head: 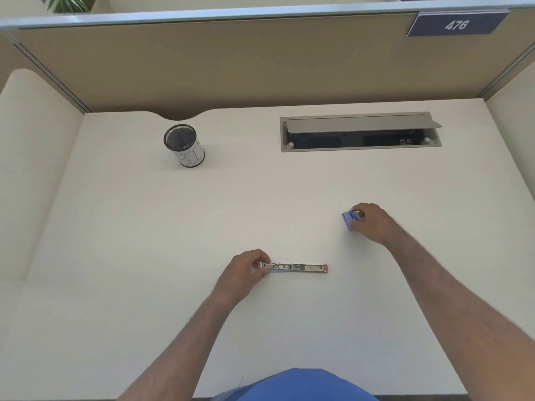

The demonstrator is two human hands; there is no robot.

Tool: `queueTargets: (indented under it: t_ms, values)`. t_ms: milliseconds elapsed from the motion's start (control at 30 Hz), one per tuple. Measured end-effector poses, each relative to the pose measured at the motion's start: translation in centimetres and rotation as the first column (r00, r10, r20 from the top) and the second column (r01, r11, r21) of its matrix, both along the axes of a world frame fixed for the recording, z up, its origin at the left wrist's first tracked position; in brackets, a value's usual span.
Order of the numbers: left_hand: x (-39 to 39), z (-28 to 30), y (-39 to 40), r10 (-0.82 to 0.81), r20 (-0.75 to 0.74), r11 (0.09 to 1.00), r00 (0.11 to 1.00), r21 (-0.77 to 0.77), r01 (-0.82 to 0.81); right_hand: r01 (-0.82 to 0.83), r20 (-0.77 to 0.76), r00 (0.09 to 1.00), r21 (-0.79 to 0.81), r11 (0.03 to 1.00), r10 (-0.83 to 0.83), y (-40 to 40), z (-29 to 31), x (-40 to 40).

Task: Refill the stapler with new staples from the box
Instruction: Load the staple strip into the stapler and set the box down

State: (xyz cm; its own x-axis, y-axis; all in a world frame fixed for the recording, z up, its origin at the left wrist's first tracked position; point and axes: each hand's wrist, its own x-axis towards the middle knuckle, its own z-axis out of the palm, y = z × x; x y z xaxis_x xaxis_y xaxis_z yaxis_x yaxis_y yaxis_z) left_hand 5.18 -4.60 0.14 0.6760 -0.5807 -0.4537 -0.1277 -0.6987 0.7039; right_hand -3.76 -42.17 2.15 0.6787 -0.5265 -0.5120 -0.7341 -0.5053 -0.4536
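Left hand (246, 270) pinching opened stapler (293, 267) end; right hand (372, 222) gripping small box (349, 219), seemingly light, crushable cardboard. Best held by sides.

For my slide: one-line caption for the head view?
Left hand steadies the opened stapler; right hand grips the blue staple box.

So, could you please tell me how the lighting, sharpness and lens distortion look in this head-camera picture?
Head view: lighting is soft and even, with only faint shadows under the mesh cup and both hands; no strong glare on the desk. Wide-angle distortion bows the partition rail. The stapler is fairly sharp, but the print on the staple box is too soft to read.
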Motion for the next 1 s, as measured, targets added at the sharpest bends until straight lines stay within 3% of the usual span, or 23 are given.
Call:
queueTargets:
  t_ms: [200, 367, 500, 667, 767, 900, 1000]
  values:
    - [-0.4, 0.1, 0.3, 0.055, -0.011, 0.997, 0.998, -0.050, -0.056, 0.168, 0.103, 0.980, 0.030, 0.985, -0.170, 0.1, -0.7, -0.6]
    - [-1.0, 0.3, 0.4, 0.183, -0.103, 0.973, 0.978, -0.123, -0.195, 0.278, 0.185, 0.939, 0.086, 0.957, -0.289, 0.4, -0.5, -1.4]
    - [-1.4, 0.9, 0.7, 0.254, -0.183, 0.934, 0.950, -0.211, -0.290, 0.341, 0.277, 0.866, 0.281, 0.897, -0.416, 1.4, 1.0, -1.7]
    - [-2.0, 2.6, 0.7, 0.261, -0.264, 0.890, 0.928, -0.307, -0.338, 0.202, 0.310, 0.844, 0.573, 0.794, -0.438, 5.7, 4.0, -1.6]
    - [-2.4, 4.0, 0.6, 0.251, -0.281, 0.875, 0.926, -0.344, -0.341, 0.068, 0.341, 0.865, 0.648, 0.759, -0.368, 9.1, 5.9, -1.1]
    - [-2.8, 6.1, 0.7, 0.223, -0.267, 0.856, 0.938, -0.406, -0.319, -0.176, 0.420, 0.907, 0.430, 0.886, -0.024, 13.3, 8.0, -1.2]
    - [-3.3, 7.7, 1.0, 0.187, -0.243, 0.845, 0.952, -0.455, -0.282, -0.294, 0.407, 0.904, 0.363, 0.884, 0.134, 15.8, 9.4, -1.7]
